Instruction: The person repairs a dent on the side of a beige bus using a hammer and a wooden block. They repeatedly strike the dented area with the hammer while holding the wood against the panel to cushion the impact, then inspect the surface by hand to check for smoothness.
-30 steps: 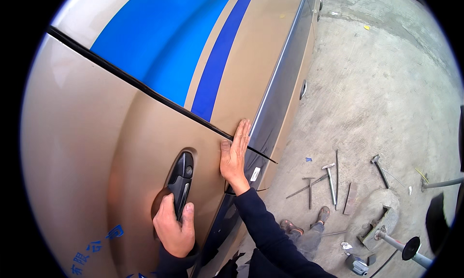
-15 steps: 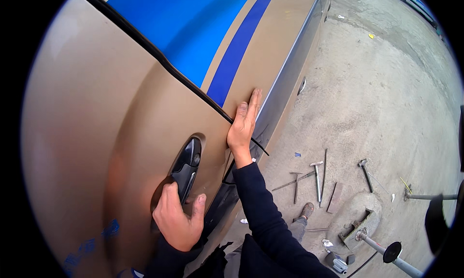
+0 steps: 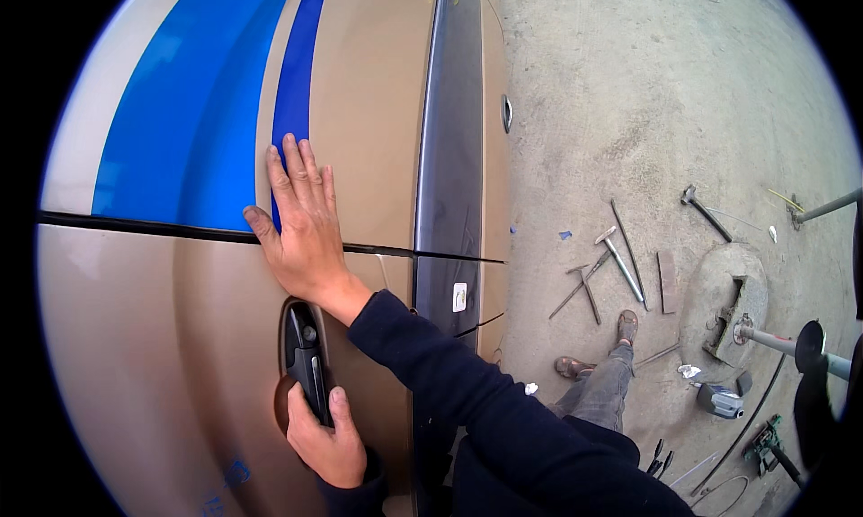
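My left hand is closed on the black door handle of a tan vehicle door. Its fingers go into the recess behind the handle, and the thumb lies along the near side. Above it, my right hand rests flat and spread across the seam between this door and the adjoining tan panel. The right fingertips touch the dark blue stripe, beside a wider bright blue band. A dark grey trim strip runs down the vehicle's side.
On the concrete floor to the right lie hammers, thin rods and a flat bar. Farther right are a rounded base with a metal pole, a grey container and a green tool.
My right hand has shifted from near the trim edge onto the dark blue stripe, flatter and more spread. The left hand stays on the handle. The view has turned, and the seam looks narrower.
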{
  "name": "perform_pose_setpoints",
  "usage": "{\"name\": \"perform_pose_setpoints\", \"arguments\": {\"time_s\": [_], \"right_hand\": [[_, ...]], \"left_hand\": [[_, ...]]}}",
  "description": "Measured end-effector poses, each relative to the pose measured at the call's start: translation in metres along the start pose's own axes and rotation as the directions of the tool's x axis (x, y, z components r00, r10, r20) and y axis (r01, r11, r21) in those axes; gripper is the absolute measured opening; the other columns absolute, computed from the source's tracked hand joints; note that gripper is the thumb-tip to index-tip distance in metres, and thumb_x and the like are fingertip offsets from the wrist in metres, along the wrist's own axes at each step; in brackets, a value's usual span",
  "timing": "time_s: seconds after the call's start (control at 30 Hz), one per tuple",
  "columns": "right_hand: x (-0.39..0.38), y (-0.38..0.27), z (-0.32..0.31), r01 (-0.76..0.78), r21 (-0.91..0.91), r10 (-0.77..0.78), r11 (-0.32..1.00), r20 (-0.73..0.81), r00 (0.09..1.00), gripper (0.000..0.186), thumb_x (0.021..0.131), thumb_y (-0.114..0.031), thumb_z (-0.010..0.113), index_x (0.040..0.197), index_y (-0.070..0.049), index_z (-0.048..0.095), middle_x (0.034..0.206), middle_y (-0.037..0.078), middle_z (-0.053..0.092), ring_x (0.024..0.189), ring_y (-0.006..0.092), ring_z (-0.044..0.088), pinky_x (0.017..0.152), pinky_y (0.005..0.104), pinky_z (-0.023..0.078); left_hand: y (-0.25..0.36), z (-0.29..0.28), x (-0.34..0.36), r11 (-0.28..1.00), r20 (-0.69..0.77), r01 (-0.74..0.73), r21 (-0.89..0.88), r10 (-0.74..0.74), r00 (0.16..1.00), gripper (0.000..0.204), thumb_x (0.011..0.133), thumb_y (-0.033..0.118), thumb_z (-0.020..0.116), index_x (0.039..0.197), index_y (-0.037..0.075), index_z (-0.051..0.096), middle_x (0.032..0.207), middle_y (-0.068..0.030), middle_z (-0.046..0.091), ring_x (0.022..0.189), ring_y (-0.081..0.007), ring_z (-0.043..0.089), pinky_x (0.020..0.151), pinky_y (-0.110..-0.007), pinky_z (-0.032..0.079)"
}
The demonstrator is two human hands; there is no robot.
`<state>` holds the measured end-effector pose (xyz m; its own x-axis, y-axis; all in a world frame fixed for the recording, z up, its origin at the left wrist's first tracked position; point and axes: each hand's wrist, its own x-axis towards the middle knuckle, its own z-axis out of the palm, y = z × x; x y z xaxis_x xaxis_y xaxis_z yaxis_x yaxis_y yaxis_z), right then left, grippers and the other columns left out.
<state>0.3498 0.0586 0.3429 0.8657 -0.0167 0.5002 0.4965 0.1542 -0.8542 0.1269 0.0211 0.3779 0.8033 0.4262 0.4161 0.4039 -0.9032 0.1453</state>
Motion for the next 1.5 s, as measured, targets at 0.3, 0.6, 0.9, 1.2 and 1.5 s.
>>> {"name": "perform_pose_setpoints", "arguments": {"time_s": [0.3,0.6,0.9,1.2,1.5], "right_hand": [[-0.052,0.146,-0.044,-0.494,-0.016,0.489,0.870,-0.114,0.865,0.066,0.105,-0.043,0.039,0.154,0.000,0.027,0.161,0.022,0.023,0.151,0.0355,0.016,0.122,0.0524,0.012],[-0.090,0.095,-0.015,-0.319,0.051,0.322,0.946,-0.077,0.944,0.064,0.104,-0.035,0.044,0.155,0.000,0.026,0.161,0.021,0.023,0.151,0.0372,0.018,0.122,0.0496,0.012],[-0.045,0.139,-0.028,-0.438,0.081,0.445,0.895,-0.203,0.872,0.063,0.106,-0.041,0.039,0.147,0.007,0.035,0.154,0.025,0.035,0.144,0.0386,0.032,0.118,0.0443,0.027],[-0.062,0.177,-0.061,-0.274,-0.319,0.257,0.907,-0.097,0.962,0.051,0.105,-0.032,0.046,0.137,0.007,0.047,0.139,0.026,0.052,0.130,0.0412,0.047,0.110,0.0452,0.036],[-0.301,0.349,-0.528,-0.620,-0.784,0.961,-0.033,-0.195,0.195,0.045,0.095,-0.047,0.058,0.100,-0.004,0.068,0.090,0.013,0.068,0.071,0.0291,0.069,0.060,0.0508,0.053]], "left_hand": [[0.011,0.004,0.004,1.000,0.011,0.027,0.000,-0.027,1.000,0.027,0.097,0.021,0.061,0.108,-0.003,0.058,0.080,-0.0130,0.060,0.070,-0.0238,0.056,0.069,-0.034,0.047],[0.001,0.002,0.002,0.998,-0.015,0.015,0.061,-0.014,1.000,0.034,0.093,0.022,0.066,0.110,-0.005,0.056,0.087,-0.0222,0.061,0.077,-0.0401,0.059,0.071,-0.043,0.047],[-0.007,-0.013,0.006,0.998,-0.001,0.052,-0.023,-0.052,0.999,0.036,0.086,0.023,0.072,0.105,-0.003,0.055,0.088,-0.0201,0.058,0.079,-0.0424,0.060,0.067,-0.047,0.047],[-0.004,-0.011,0.007,0.989,-0.046,0.069,-0.133,-0.076,0.996,0.030,0.085,0.019,0.072,0.098,-0.002,0.054,0.086,-0.0188,0.058,0.078,-0.0414,0.059,0.066,-0.047,0.046],[-0.004,-0.013,0.010,0.969,-0.124,0.086,-0.232,-0.117,0.985,0.031,0.086,0.025,0.072,0.089,0.001,0.053,0.082,-0.0170,0.057,0.078,-0.0385,0.060,0.066,-0.047,0.047]]}}
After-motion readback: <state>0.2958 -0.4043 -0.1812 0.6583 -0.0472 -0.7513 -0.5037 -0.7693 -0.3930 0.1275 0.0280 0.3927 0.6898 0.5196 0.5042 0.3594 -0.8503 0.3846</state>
